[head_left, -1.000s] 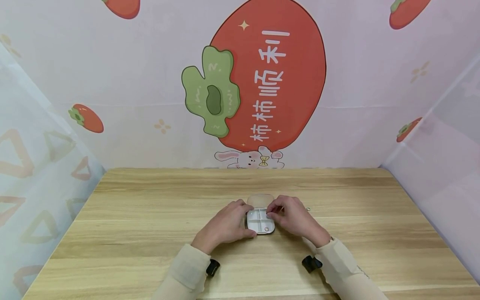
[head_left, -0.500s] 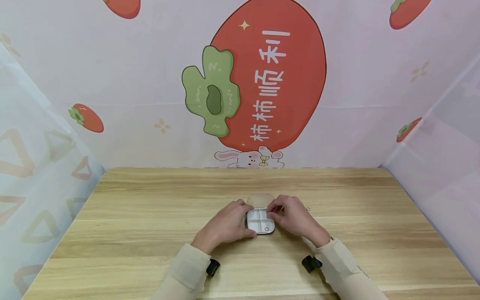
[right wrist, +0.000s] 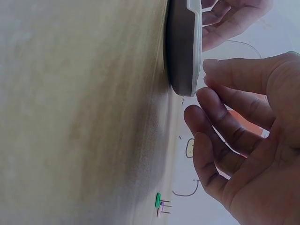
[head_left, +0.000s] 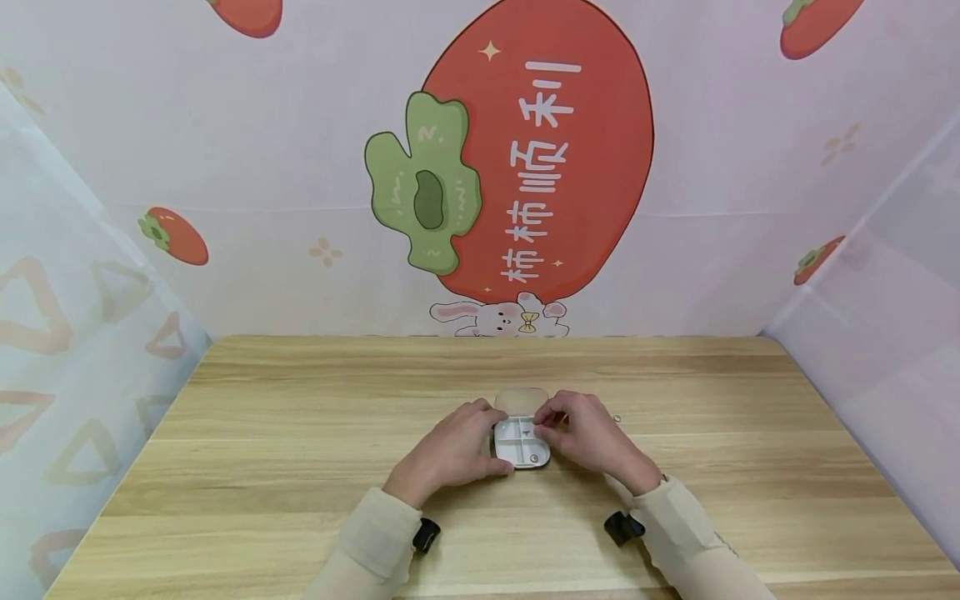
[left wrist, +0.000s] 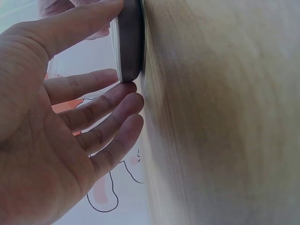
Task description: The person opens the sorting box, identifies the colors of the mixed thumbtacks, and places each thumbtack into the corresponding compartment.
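A white pill box point(head_left: 510, 452) with four compartments lies on the table, its pale lid point(head_left: 522, 402) folded back. My left hand point(head_left: 453, 446) grips its left side, thumb at the near edge and fingers at the far corner. Over the far right compartment is my right hand point(head_left: 585, 429), thumb and index fingertips close together; I see nothing between them. A tiny dark piece point(head_left: 527, 432) lies in that compartment beside the fingertips. The near right compartment holds a small round gold-coloured piece point(head_left: 534, 458). A tiny pale spot shows in the far left one.
Beyond the right hand, tiny stud earrings point(right wrist: 158, 200), one of them green, lie on the wooden table point(head_left: 300, 500) with pins showing. A patterned cloth wall point(head_left: 262, 150) stands behind the table, with more cloth at both sides.
A tiny dark piece now shows in the far right compartment, where none was visible before. Both hands stay in nearly the same place.
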### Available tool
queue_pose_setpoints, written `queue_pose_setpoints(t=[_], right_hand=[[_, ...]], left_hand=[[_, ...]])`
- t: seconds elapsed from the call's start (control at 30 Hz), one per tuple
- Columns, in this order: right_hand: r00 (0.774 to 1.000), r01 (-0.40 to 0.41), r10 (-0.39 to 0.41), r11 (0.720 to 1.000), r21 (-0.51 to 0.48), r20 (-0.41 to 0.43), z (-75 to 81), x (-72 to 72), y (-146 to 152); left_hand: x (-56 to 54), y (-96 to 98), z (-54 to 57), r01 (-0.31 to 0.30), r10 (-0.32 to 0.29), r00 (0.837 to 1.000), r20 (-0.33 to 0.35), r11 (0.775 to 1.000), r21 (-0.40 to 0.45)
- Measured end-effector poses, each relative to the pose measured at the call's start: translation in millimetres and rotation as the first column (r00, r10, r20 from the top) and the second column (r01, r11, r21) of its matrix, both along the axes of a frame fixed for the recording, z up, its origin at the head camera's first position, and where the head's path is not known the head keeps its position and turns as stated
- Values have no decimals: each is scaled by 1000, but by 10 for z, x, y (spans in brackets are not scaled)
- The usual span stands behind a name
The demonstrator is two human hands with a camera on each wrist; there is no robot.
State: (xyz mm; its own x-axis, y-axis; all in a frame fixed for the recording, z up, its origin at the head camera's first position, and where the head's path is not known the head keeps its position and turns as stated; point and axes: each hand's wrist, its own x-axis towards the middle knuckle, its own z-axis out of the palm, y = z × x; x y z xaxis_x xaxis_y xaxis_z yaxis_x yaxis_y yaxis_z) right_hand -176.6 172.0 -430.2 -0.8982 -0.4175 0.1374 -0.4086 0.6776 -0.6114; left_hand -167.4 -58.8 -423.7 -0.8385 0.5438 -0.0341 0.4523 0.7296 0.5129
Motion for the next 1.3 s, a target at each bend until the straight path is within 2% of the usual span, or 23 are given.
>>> queue_pose_setpoints(t=[0.43,1.3], right_hand=[[1000,-9,9,1000,-6,-19,53,1,32],[999,31,-31,1000,3,20,128,31,28]], left_hand=[[7,5,11,-12,12,1000,8,1000,-7],[16,11,8,-23,23,1000,4,1000,-15]])
